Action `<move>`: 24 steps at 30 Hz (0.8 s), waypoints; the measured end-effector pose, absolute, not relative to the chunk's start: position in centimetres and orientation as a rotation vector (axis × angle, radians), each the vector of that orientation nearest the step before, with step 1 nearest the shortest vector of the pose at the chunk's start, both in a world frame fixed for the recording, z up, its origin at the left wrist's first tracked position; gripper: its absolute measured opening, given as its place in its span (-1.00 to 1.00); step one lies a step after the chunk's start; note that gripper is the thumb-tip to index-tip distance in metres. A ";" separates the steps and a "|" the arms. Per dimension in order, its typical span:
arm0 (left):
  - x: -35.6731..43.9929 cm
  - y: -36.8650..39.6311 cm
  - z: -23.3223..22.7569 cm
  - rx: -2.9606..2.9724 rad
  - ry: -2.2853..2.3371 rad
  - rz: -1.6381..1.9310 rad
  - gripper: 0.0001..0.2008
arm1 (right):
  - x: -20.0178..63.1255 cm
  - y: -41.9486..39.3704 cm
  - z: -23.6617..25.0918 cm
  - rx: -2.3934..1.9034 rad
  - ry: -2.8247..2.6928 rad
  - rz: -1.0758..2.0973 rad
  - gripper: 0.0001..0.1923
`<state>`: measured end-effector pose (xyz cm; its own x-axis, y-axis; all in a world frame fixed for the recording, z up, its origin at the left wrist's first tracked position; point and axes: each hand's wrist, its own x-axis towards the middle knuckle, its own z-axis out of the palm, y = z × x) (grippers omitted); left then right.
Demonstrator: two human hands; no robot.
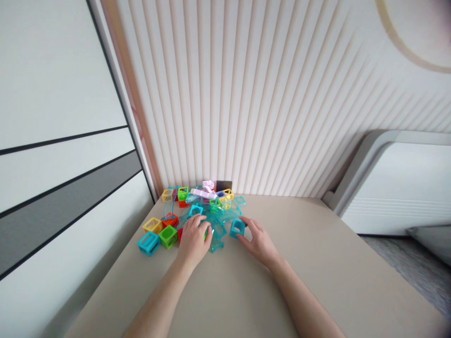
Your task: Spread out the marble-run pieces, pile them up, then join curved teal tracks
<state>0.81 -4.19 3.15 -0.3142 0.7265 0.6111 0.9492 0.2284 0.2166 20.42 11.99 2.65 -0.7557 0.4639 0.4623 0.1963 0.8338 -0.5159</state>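
Between the thumb and fingers of my right hand (259, 241) is a blue hollow cube block (237, 228), held at the right edge of a toy pile. My left hand (195, 234) is over the front of the pile with its fingers curled. A bit of green shows between its thumb and fingers, but what it grips is mostly hidden. Just beyond those fingertips sits another blue block (195, 211). To the left of this hand lie a green cube block (168, 236), a blue one (148, 243), a yellow one (152, 225) and a red one (170, 219).
Clear teal track pieces (215, 223) spread through the pile. Lilac pieces (204, 193) and a dark box (224, 186) are at the back, by the ribbed wall (229, 94). The beige tabletop (299, 244) runs between a white cabinet (63, 188) and a grey headboard (394, 183).
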 end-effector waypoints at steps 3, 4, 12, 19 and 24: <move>1.1 -4.3 3.5 -1.582 -2.115 -0.821 -0.82 | 20.2 11.7 2.5 -0.476 -2.486 0.566 -0.54; 1.3 -4.3 3.6 -1.601 -2.112 -0.834 -0.82 | 20.2 11.7 2.4 -0.481 -2.498 0.574 -0.54; 2.0 -4.0 3.3 -1.815 -2.085 -0.874 -0.77 | 19.7 11.8 2.8 -0.462 -2.411 0.622 -0.67; 2.3 -4.0 3.4 -1.869 -2.145 -0.775 -0.81 | 19.1 11.8 2.5 -0.464 -2.313 0.717 -0.76; 2.3 -4.1 3.5 -1.900 -2.160 -0.742 -0.87 | 17.1 11.9 3.7 -0.503 -2.291 0.651 -0.75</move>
